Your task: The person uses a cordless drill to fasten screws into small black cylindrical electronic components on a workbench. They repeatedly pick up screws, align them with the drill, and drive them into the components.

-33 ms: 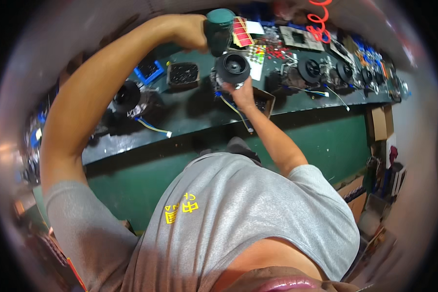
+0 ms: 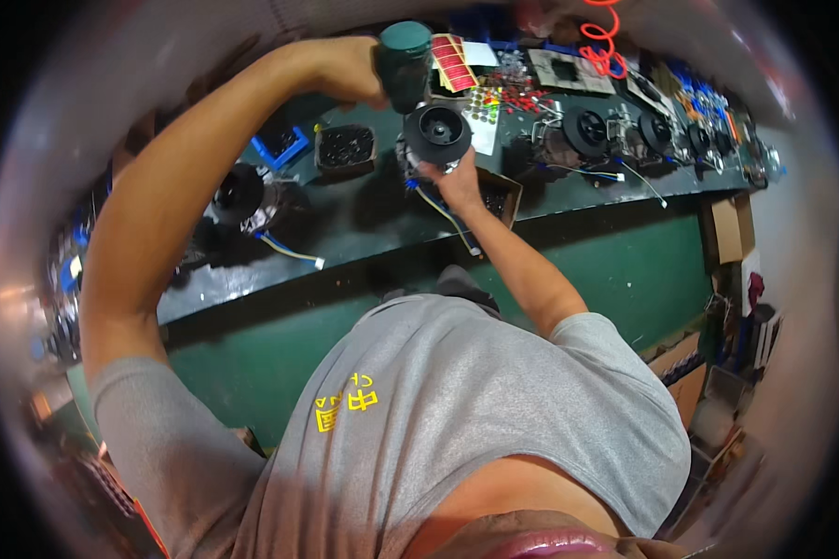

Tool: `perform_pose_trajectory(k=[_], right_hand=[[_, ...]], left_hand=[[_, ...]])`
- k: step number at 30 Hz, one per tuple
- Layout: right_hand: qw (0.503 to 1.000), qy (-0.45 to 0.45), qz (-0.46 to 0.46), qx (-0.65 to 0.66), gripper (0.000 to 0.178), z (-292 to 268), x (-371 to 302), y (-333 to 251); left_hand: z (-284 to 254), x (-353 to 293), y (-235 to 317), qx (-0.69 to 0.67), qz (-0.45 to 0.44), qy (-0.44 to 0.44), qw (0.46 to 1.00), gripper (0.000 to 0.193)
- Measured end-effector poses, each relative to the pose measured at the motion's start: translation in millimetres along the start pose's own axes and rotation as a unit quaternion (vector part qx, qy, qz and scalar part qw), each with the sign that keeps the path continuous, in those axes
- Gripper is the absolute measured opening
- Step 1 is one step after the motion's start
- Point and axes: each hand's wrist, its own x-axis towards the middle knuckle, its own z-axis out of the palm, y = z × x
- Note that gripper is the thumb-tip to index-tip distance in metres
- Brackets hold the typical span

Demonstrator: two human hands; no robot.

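My left hand is closed around a power drill, dark-bodied with a teal rounded end on top. The drill stands upright over the bench, just beyond a motor unit that carries a black round fan wheel with an open centre. My right hand grips the near side of that motor unit, fingers partly hidden under the wheel. Blue, yellow and white wires trail from it toward the bench's front edge. The drill's tip is hidden from this view.
The dark green bench also carries another motor unit at left and several at right. Nearby are a blue bin, a box of small black parts, a cardboard box and red labels. A red coiled hose hangs beyond.
The view has shifted slightly, so the bench things sit a little farther left. Both hands keep their holds on the drill and the motor unit.
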Motion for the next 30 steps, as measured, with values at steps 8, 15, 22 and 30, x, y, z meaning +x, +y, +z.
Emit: perform_pose_trajectory(k=[8,15,22,30], right_hand=[[0.997,-0.025,0.046,-0.054,0.112,-25.1,-2.4,-1.5],[0.987,-0.093,0.118,0.063,0.062,-151.2,-34.1,22.5],[0.934,-0.070,0.340,-0.081,0.082,-189.8,-76.6,104.3],[0.894,-0.182,0.405,-0.059,0.041,-169.4,-60.5,123.8]], left_hand=[[-5.4,7.1,22.5,-0.050,-0.087,0.041,0.994,0.031],[7.9,-29.0,49.3,-0.140,-0.138,0.183,0.963,0.025],[84.7,-39.3,117.7,-0.228,-0.152,0.415,0.868,0.034],[162.0,-58.2,117.0,-0.206,-0.141,0.453,0.856,0.036]])
